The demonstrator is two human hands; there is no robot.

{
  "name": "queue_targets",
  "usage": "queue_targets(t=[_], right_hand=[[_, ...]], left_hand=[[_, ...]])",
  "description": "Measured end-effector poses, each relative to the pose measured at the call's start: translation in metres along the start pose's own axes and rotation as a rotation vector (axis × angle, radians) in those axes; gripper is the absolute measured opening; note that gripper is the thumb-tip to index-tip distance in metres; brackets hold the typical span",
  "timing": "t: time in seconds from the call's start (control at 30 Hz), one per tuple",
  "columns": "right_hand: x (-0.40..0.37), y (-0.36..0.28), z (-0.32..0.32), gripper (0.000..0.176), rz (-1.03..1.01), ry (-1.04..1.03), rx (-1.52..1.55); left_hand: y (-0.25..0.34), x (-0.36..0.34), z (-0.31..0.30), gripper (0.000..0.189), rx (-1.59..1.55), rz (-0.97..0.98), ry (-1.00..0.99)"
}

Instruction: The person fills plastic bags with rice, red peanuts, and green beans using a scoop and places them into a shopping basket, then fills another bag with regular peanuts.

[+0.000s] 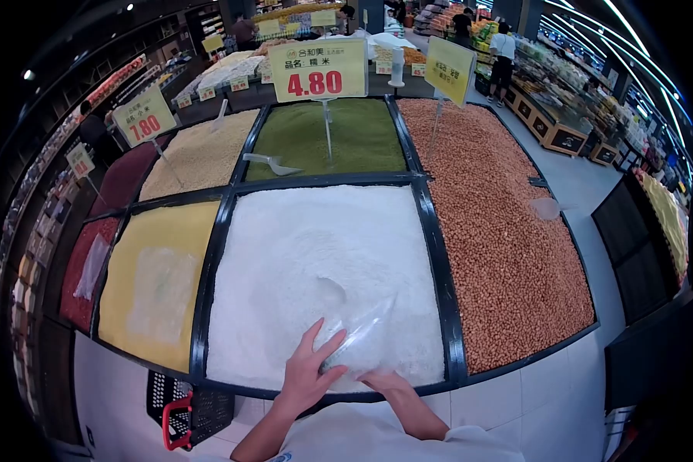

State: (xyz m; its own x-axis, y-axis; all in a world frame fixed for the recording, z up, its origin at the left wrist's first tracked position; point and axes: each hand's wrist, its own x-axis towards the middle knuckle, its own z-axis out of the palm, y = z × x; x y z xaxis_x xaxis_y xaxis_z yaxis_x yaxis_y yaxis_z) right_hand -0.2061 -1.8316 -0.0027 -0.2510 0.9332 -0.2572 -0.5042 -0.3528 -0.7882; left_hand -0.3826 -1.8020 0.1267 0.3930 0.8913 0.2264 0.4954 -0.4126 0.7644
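A clear plastic bag (366, 335) lies slanted over the front of the bin of white grains (269, 262). My left hand (313, 366) is against the bag's left side, its fingers spread and pointing up and right. At the bag's lower right is my right hand (385, 381), partly covered by the bag, so its fingers are hard to make out. A shallow hollow shows in the white grains just above the bag.
Black dividers separate bins of yellow grain (123, 285), green beans (362, 135) and reddish-brown nuts or beans (493, 254). A scoop (273, 163) rests on the green beans. Price signs (322, 69) stand behind. A black basket (212, 416) with a red handle is at lower left. People (503, 58) stand farther back.
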Motion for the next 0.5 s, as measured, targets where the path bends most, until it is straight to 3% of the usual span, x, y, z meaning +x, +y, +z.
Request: queue_targets(t=[0.1, 0.13, 0.23, 0.3, 0.37, 0.43, 0.47, 0.5], right_hand=[[0.025, 0.025, 0.015, 0.07, 0.24, 0.037, 0.32], [0.029, 0.029, 0.025, 0.056, 0.229, 0.126, 0.345], [0.037, 0.037, 0.044, 0.05, 0.189, 0.044, 0.209], [0.055, 0.059, 0.049, 0.054, 0.129, -0.081, 0.3], [0.065, 0.082, 0.065, 0.055, 0.154, -0.123, 0.329], [0.072, 0.093, 0.1, 0.055, 0.169, -0.088, 0.231], [0.08, 0.108, 0.107, 0.054, 0.153, -0.207, 0.186], [0.081, 0.117, 0.129, 0.054, 0.196, -0.125, 0.13]], left_hand=[[0.009, -0.018, -0.016, 0.048, 0.167, 0.036, 0.026], [0.008, -0.03, -0.025, 0.045, 0.235, 0.037, 0.062], [-0.032, -0.067, -0.045, 0.039, 0.082, 0.055, 0.232], [-0.058, -0.1, -0.056, 0.031, -0.207, -0.106, 0.49], [-0.094, -0.142, -0.075, 0.028, -0.21, -0.503, 0.586], [-0.143, -0.188, -0.095, 0.021, -0.083, -0.628, 0.824], [-0.176, -0.219, -0.105, 0.024, 0.031, -0.666, 0.855], [-0.204, -0.251, -0.116, 0.029, 0.143, -0.697, 0.871]])
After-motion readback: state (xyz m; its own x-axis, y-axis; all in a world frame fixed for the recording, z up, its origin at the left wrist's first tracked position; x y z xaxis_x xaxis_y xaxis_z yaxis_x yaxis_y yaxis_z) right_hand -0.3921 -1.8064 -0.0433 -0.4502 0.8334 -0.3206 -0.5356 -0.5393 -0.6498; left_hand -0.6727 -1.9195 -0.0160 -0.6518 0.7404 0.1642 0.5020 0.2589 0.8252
